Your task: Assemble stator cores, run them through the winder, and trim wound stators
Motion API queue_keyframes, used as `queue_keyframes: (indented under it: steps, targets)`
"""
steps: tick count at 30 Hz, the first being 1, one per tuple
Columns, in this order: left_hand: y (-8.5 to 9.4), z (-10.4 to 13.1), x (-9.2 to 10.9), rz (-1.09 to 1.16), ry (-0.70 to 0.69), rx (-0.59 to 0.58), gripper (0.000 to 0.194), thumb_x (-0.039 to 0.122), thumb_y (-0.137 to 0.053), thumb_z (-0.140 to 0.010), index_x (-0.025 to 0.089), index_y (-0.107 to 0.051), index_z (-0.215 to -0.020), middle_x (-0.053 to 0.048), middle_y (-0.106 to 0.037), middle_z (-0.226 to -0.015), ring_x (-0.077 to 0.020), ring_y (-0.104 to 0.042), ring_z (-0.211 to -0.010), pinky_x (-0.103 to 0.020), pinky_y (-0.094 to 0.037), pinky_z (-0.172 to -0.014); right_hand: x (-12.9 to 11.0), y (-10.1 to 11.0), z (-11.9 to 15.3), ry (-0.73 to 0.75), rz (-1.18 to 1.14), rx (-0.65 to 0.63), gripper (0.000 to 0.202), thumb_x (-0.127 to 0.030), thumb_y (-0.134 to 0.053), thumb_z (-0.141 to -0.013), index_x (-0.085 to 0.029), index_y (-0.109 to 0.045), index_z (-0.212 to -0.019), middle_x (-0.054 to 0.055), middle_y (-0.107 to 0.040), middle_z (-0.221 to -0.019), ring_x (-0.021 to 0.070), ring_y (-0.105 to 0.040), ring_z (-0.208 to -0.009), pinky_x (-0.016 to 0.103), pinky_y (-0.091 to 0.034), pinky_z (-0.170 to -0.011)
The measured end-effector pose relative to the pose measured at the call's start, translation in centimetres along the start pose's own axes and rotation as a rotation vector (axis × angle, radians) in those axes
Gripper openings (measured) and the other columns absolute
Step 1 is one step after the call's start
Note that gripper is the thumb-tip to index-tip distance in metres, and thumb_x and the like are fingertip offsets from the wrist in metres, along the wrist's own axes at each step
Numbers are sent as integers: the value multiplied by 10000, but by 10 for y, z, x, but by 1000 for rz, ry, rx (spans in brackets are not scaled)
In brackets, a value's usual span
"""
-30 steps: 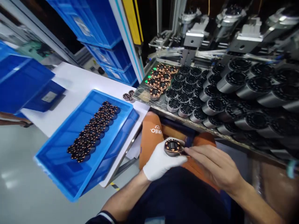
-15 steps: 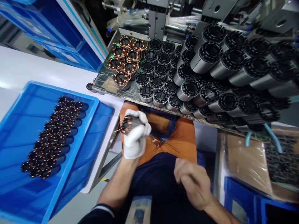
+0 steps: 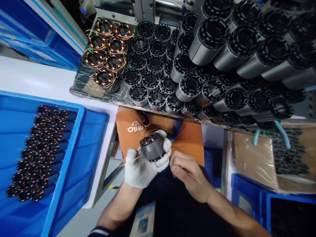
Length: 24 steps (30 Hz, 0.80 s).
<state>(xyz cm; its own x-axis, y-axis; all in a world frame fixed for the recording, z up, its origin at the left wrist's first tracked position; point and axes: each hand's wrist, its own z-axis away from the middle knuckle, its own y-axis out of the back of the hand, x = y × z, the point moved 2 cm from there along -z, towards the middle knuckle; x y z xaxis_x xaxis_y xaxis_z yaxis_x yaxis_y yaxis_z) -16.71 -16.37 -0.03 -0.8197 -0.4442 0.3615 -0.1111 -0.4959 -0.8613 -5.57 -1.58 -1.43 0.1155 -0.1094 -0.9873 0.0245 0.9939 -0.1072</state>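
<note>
In my white-gloved left hand (image 3: pixel 145 164) lies a motor stator (image 3: pixel 151 147), a dark cylinder with a toothed black end and copper windings. The gloved fingers curl round its right side and underside, with the thumb apart at the left. Its wound end points up and away from me, and thin wire ends stick out. My bare right hand (image 3: pixel 189 172) is closed just right of the glove's fingertips, thumb against the curled fingers. Whether anything thin is pinched there I cannot make out.
Ahead, a bench (image 3: pixel 86 89) carries copper-wound stators (image 3: pixel 105 79) at left and several stacked unwound stator cores (image 3: pixel 156 98) towards the right. A blue tray (image 3: pixel 80 131) at left holds rows of wound stators (image 3: pixel 46 151). At right lie a cardboard box (image 3: pixel 254 161) and blue bins (image 3: pixel 247 184).
My left hand has moved right and slightly down, turning the stator more upright and opening its thumb. My right hand has come left and up beside it. The view has shifted.
</note>
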Motion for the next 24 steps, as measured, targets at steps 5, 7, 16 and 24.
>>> queue_keyframes:
  steps: [5,7,16,24]
  targets:
    - [1,-8,-1,-9,-38,49,447,427,-1025,-806,237,-733,-1085,-2,-645,-955,-56,-506,-597,-189,-429,-550,-29,17,-11,238,191,64,328,-242,-665,-1118,-210,-563,-808,72,-692,-1399,229,-623,-1106,394,-518,-915]
    - [1,-8,0,-77,-41,97,465,436,-1038,-799,251,-741,-1105,-23,-677,-1013,-86,-574,-662,-201,-475,-580,-38,16,-18,346,74,25,370,-266,-644,-1119,-220,-498,-782,64,-773,-1319,216,-668,-1009,389,-549,-847]
    - [22,-7,7,-435,-503,241,524,700,-819,-999,241,-804,-1251,-84,-726,-1170,-165,-683,-837,-271,-598,-710,-41,36,-1,80,464,228,410,-242,-650,-1185,-226,-561,-785,-37,-561,-717,115,-505,-614,309,-360,-594]
    - [14,-3,-1,-731,-426,109,546,709,-797,-1021,239,-808,-1298,-104,-733,-1229,-241,-704,-1012,-349,-627,-888,-53,-8,-18,297,784,4,281,-170,-593,-1144,-219,-589,-867,-59,-532,-720,119,-429,-612,360,-287,-619]
